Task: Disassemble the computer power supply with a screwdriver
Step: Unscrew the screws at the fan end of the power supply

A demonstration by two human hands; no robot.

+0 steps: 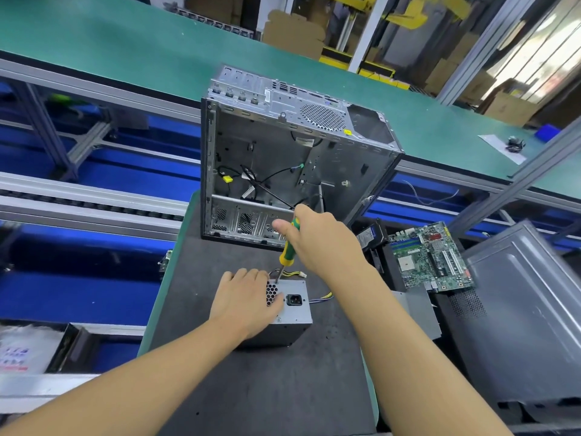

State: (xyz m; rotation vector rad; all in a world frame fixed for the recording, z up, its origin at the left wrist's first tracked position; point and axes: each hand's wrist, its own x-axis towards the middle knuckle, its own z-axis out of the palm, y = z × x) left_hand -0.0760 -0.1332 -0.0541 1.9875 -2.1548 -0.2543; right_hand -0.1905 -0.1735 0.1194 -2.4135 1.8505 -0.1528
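My left hand (248,297) gripped the power supply (294,305) from the left, palm down on its upturned face, thumb lying across the honeycomb grille (271,292) and fingers bent over the far edge. My right hand (317,234) was clenched around the green-and-yellow handle of a screwdriver (289,243), thumb along the grip. The shaft slanted down to the far corner of that face, its tip just beside the grille. I could not tell whether it sat in a screw. The grey metal power supply stood on a dark work mat (283,388), its black power socket (294,299) facing up and coloured wires (320,298) trailing from its right side and behind it. Just beyond it on the same mat stood an open computer case (283,158), stripped down to a few loose black cables. To my right a green motherboard (430,256) lay tilted beside a hard drive (372,236), with a grey side panel (518,309) next to them. Behind the case ran a green conveyor belt (125,42), with a blue bin (547,132) at its far right.
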